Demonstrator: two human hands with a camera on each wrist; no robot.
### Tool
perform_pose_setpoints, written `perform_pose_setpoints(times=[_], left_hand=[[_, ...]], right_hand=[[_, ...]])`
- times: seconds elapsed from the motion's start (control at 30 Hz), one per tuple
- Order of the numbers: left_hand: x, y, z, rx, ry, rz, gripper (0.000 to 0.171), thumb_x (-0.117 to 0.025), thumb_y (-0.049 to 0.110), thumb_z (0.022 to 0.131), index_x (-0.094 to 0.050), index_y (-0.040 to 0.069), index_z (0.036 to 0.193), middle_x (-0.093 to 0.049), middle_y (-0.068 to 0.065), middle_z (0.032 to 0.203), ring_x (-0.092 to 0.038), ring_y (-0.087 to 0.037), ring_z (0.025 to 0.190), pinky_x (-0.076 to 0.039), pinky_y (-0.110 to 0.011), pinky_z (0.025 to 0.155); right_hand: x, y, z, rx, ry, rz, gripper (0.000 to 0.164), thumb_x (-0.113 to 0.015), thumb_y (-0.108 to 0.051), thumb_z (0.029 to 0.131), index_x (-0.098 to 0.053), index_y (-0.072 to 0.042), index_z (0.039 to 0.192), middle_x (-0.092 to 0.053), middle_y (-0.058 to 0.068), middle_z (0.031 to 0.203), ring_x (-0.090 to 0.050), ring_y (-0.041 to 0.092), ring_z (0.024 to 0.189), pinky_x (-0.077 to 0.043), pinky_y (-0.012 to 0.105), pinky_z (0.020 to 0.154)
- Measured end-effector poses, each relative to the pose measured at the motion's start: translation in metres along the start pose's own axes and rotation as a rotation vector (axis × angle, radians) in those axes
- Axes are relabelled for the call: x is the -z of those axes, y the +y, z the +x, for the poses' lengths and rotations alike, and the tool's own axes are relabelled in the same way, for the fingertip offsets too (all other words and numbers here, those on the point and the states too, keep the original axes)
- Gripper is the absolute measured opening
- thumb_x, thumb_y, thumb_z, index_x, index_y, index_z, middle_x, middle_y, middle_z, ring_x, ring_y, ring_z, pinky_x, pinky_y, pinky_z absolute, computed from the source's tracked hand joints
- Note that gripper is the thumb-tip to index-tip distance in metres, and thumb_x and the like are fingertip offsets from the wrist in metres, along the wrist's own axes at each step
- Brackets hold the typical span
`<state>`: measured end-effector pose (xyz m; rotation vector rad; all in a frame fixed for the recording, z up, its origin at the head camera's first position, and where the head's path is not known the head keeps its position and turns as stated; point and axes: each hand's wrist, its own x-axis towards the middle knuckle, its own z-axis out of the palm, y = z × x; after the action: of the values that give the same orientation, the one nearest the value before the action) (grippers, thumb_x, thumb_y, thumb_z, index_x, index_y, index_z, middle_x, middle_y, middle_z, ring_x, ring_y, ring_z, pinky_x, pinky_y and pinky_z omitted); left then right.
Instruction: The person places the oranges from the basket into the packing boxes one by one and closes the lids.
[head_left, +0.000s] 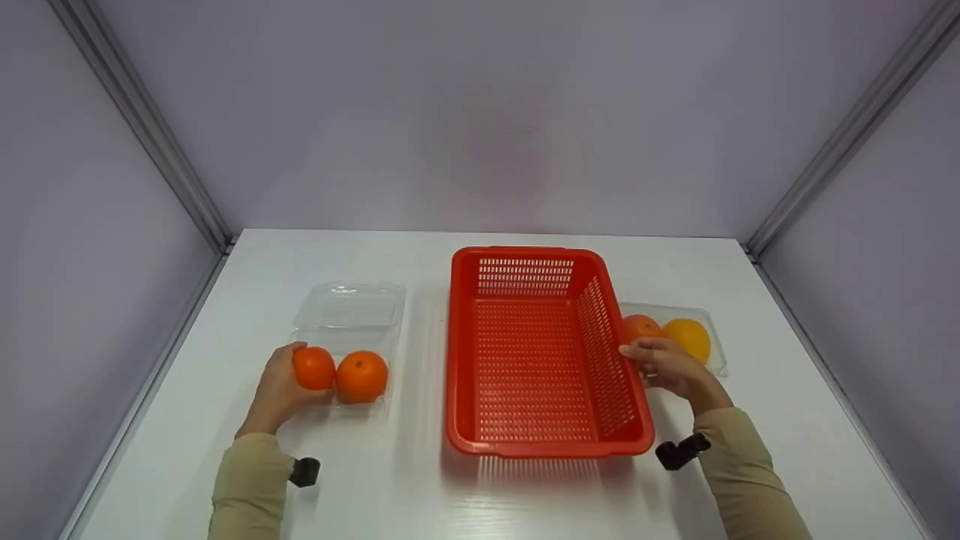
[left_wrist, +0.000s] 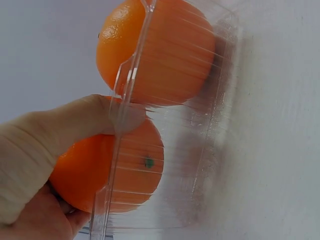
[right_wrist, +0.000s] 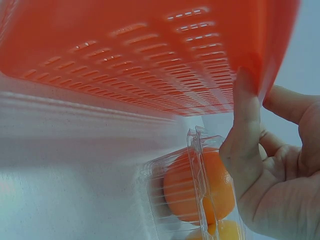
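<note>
My left hand (head_left: 279,386) grips an orange (head_left: 313,368), thumb on one side and fingers on the other. In the left wrist view that orange (left_wrist: 85,170) sits partly behind the wall of a clear plastic clamshell box (left_wrist: 192,150), with a gap between it and the box floor. A second orange (head_left: 362,376) lies beside it in the box, whose lid (head_left: 349,306) is folded back. My right hand (head_left: 670,367) pinches the right rim of a red slotted basket (head_left: 453,352) between thumb and fingers. Inside, the basket holds nothing.
Right of the basket, partly hidden by it and my right hand, a second clear box (head_left: 718,354) holds an orange (head_left: 640,327) and a yellower fruit (head_left: 688,337). Pale walls (head_left: 495,112) enclose the white table (head_left: 420,495) at the back and sides.
</note>
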<state>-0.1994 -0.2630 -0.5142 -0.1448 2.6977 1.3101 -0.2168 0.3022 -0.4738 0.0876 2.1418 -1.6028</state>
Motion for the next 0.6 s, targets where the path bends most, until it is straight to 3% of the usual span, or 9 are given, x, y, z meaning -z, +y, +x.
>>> perform_pose_setpoints(times=[0.37,0.6], left_hand=[[-0.0023,0.0034,0.0015,0.001,-0.013,0.104,0.088,-0.073,0.01,0.075,-0.023,-0.007,0.145,-0.033,-0.03,0.144,-0.036,-0.045,0.13,-0.027,-0.063,0.115],[-0.0066,0.0017,0.0029,-0.059,0.0,0.176,0.083,-0.075,0.011,0.073,-0.032,-0.009,0.141,-0.038,-0.032,0.141,-0.038,-0.048,0.127,-0.029,-0.063,0.113]], right_hand=[[-0.0016,-0.0006,-0.0011,0.002,0.031,-0.021,0.015,-0.059,-0.032,0.095,-0.062,-0.018,0.09,-0.064,-0.009,0.079,-0.059,0.006,0.07,-0.055,0.024,0.065],[-0.0061,-0.0071,-0.0053,0.009,0.103,-0.114,0.018,-0.059,-0.031,0.095,-0.062,-0.015,0.087,-0.057,-0.009,0.073,-0.054,0.006,0.067,-0.055,0.024,0.063]])
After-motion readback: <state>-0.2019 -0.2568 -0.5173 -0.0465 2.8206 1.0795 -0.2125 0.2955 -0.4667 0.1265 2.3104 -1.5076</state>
